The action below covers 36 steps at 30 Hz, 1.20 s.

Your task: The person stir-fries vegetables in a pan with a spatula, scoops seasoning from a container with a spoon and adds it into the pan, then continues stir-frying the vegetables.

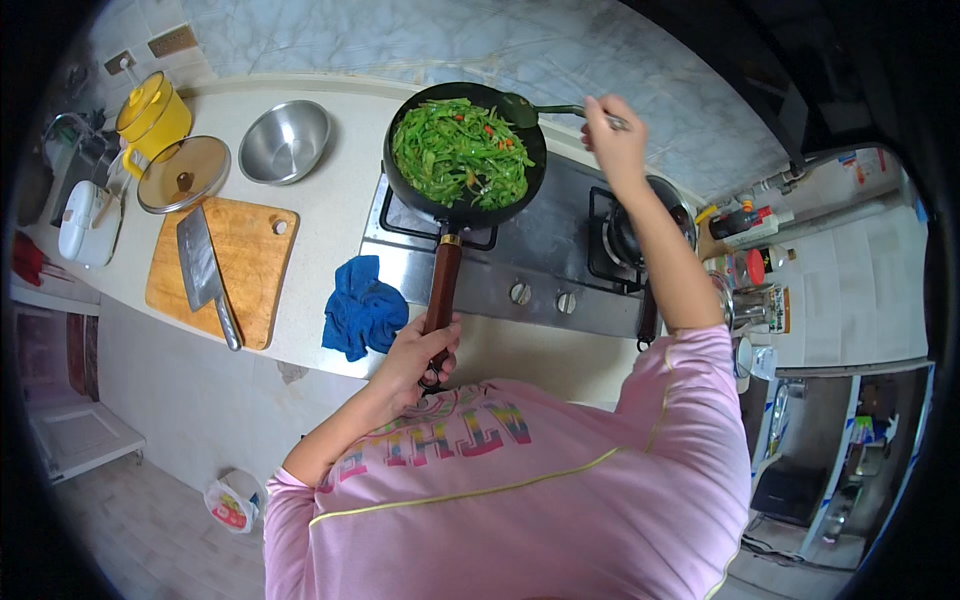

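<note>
My left hand (421,352) is wrapped around the brown wooden handle (444,281) of a black wok (405,191) over the left burner. Sliced green vegetables (457,154) with a few red and orange bits fill much of the wok. My right hand (619,139) grips the handle of a spatula (562,109), raised at the wok's right. The spatula's dark blade (517,110) lies over the right part of the wok's rim. A crumpled blue cloth (364,307) rests on the counter left of the wok handle.
To the left are a wooden cutting board (255,259) with a cleaver (201,259) on it, a steel bowl (285,142), a glass lid (184,174) and a yellow pot (154,112). Behind my right forearm, a second dark pan (624,232) sits on the stove (551,217). Bottles and jars (746,266) line the right side.
</note>
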Each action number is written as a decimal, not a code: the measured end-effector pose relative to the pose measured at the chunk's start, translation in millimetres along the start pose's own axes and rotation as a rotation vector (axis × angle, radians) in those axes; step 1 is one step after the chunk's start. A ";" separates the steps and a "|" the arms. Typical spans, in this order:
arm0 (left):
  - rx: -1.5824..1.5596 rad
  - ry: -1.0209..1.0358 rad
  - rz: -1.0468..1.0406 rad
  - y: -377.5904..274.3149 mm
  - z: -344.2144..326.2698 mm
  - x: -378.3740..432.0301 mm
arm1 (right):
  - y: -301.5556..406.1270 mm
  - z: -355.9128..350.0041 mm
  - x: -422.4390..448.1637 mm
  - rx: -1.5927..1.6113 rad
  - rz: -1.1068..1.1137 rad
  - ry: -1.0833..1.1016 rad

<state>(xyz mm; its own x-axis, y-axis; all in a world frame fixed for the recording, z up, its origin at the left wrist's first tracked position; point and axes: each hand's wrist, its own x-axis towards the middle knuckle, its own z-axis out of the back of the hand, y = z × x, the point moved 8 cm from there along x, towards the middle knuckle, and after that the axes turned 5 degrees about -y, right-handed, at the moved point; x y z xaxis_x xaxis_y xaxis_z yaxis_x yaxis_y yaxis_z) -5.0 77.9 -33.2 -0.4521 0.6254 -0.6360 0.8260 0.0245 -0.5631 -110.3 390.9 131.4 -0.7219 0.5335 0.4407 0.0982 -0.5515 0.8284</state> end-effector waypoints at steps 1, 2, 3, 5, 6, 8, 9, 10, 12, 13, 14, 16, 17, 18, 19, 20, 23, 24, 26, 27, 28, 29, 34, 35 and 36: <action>0.007 0.004 -0.002 -2.1 -2.1 1.1 | -19.6 -8.5 8.4 -0.076 0.036 -0.038; 0.014 0.005 0.004 -2.8 -3.4 0.1 | -29.9 -18.3 16.1 -0.150 0.071 -0.071; 0.017 0.000 0.009 -2.2 -3.6 -0.4 | -34.7 -33.0 23.3 -0.145 0.072 -0.069; 0.009 0.001 0.012 0.5 -4.2 -0.2 | -65.5 -59.0 28.7 0.254 -0.304 -0.056; 0.002 0.005 0.016 1.0 -2.7 0.0 | -65.5 -62.0 31.2 0.261 -0.305 -0.053; 0.002 0.008 0.013 1.7 -0.9 0.8 | -63.4 -85.8 28.9 0.487 -0.391 0.279; -0.008 0.018 0.011 1.7 0.0 1.8 | -59.9 -80.9 28.0 0.487 -0.391 0.284; 0.012 0.009 0.024 2.5 0.3 1.1 | -45.1 -74.6 22.9 0.445 -0.317 0.384; 0.003 0.015 0.017 0.4 -0.8 1.6 | -18.7 -50.3 12.4 0.355 -0.203 0.516; 0.000 0.019 0.011 -0.3 -1.0 1.0 | -10.4 -34.3 9.2 0.348 -0.207 0.516; -0.003 0.025 0.016 0.4 -2.0 0.4 | 0.4 -20.8 5.1 0.250 -0.140 0.558; 0.004 0.022 0.015 -0.6 -1.1 0.7 | 13.5 -1.6 -2.0 0.151 -0.070 0.602; 0.001 0.024 0.015 -0.1 -0.5 1.0 | 13.3 6.0 -5.6 0.116 -0.102 0.607; -0.007 0.021 0.014 0.2 -0.1 1.3 | 15.7 11.2 -10.6 0.082 -0.133 0.610; -0.016 0.016 0.013 0.6 0.7 1.3 | 26.6 16.0 -15.2 0.040 -0.129 0.578; -0.021 0.014 0.011 0.7 1.6 1.2 | 30.4 15.3 -19.7 0.036 -0.149 0.597; -0.008 0.022 0.013 0.7 -0.3 1.1 | 28.2 -4.3 -41.7 -0.002 -0.222 0.716; -0.001 0.019 0.012 0.3 -0.7 1.0 | 28.1 -18.5 -49.9 0.026 -0.194 0.743; 0.005 0.011 0.009 -0.1 -0.7 1.3 | 37.3 -47.3 -61.6 0.039 0.107 0.714; 0.002 0.008 0.004 -0.2 -0.5 1.9 | 44.3 -56.3 -67.0 -0.014 0.355 0.642; 0.002 0.008 0.001 0.6 -0.7 1.6 | 39.4 -62.7 -67.6 -0.057 0.394 0.596; 0.006 0.007 0.002 1.5 -0.3 2.4 | 33.7 -65.7 -66.0 -0.056 0.393 0.592; 0.048 0.007 0.007 -5.7 13.7 3.6 | 8.5 -47.7 -43.2 -0.009 0.177 0.384; 0.058 0.008 0.013 -9.9 20.4 2.5 | -2.1 -38.7 -36.9 0.087 -0.032 0.349; 0.053 0.003 0.009 -14.5 26.1 1.3 | -0.9 -28.0 -27.9 0.116 -0.107 0.312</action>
<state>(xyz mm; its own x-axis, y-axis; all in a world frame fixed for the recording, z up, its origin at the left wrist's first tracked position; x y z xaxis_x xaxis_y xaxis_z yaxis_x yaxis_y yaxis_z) -26.3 58.0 -39.6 -0.4433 0.6278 -0.6398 0.8113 -0.0224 -0.5842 -109.4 358.6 108.7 -0.9052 0.3523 0.2375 0.0754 -0.4168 0.9058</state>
